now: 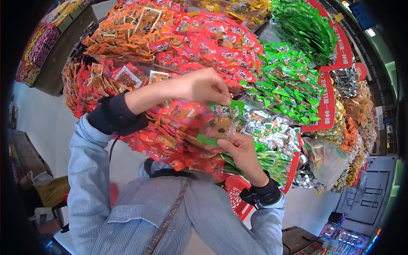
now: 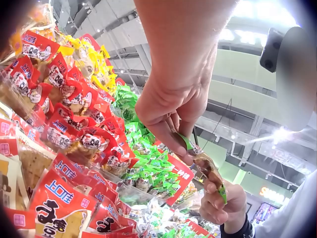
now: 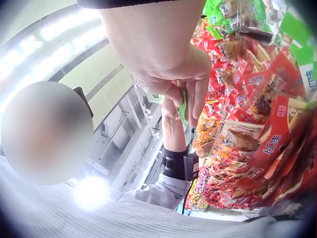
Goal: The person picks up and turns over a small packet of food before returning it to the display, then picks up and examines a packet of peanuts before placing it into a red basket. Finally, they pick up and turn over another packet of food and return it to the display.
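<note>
Going left to right in the head view: the heap of red snack packets (image 1: 165, 138) sits furthest over, behind and under the person's forearm. Next is the left hand (image 1: 206, 89), reaching in from above, thumb and fingers pinching the top green end of one green-ended snack packet (image 1: 219, 124). That packet is up off the pile, between the two hands, with brownish food showing through its clear middle. Its long axis runs from the left hand's fingertips down toward the person's body, tilted so the top leans right. Then comes the right hand (image 1: 241, 154), pinching the lower end near its right corner, so honestly neither hand is nearer; both are on it, one at each end. The fingers look pretty narrow on both, just gripping plastic. Past that there are silvery-white packets (image 1: 270, 123) and a big bank of green packets (image 1: 289, 80).
</note>
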`<state>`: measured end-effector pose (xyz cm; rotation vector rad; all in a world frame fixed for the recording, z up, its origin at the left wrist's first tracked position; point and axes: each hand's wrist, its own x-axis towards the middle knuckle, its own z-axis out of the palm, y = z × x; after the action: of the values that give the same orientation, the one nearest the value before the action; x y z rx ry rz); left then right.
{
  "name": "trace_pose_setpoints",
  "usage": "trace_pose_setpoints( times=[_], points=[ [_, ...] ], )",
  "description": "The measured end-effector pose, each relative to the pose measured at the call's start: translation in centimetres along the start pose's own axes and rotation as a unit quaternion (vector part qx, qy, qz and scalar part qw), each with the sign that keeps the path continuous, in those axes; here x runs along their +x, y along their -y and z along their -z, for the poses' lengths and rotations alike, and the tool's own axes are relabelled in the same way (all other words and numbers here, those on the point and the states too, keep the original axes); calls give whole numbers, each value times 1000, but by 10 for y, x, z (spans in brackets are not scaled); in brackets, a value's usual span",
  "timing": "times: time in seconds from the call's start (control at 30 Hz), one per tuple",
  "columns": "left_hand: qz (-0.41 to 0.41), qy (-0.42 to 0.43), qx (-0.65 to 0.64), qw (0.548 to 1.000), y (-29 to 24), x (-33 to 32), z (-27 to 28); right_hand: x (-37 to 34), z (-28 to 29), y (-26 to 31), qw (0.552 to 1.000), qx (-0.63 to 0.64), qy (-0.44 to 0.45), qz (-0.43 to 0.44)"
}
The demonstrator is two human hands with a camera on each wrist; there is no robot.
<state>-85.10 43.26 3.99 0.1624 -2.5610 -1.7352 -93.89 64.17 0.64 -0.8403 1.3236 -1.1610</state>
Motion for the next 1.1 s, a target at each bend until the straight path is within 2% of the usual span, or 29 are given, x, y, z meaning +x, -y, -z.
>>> trace_pose_setpoints(
  times=[0.37,0.53,0.57,0.67,0.73,0.8,0.83,0.93,0.97,1.07,1.1],
  points=[
    [-5,3,1,1000,3,1,0,-2,-1,2,1000,11,-3,-16],
    [22,-8,-7,1000,-1,0,-2,0,7,-7,1000,7,12,15],
    [4,-20,-22,1000,3,-1,-4,0,8,-9,1000,7,10,22],
    [26,-3,-40,999,-2,-5,-2,-6,13,4,1000,-2,6,5],
    [33,32,-94,995,12,-4,-5,-10,15,7,999,-40,-23,18],
    [50,60,-193,978,-4,-7,-8,-14,18,9,995,-92,-46,20],
    [56,82,-164,981,-3,-6,-8,-18,18,14,986,-152,-63,24],
    [70,106,-137,982,-14,-7,-13,-18,27,-14,973,-196,-90,81],
    [64,110,-156,979,-14,-6,-17,-18,27,-17,980,-156,-91,85],
    [50,114,-116,985,-8,-1,-23,-20,31,-13,980,-172,-82,63],
    [48,118,-42,991,-8,0,-23,-20,30,-10,980,-154,-96,85]
  ],
)
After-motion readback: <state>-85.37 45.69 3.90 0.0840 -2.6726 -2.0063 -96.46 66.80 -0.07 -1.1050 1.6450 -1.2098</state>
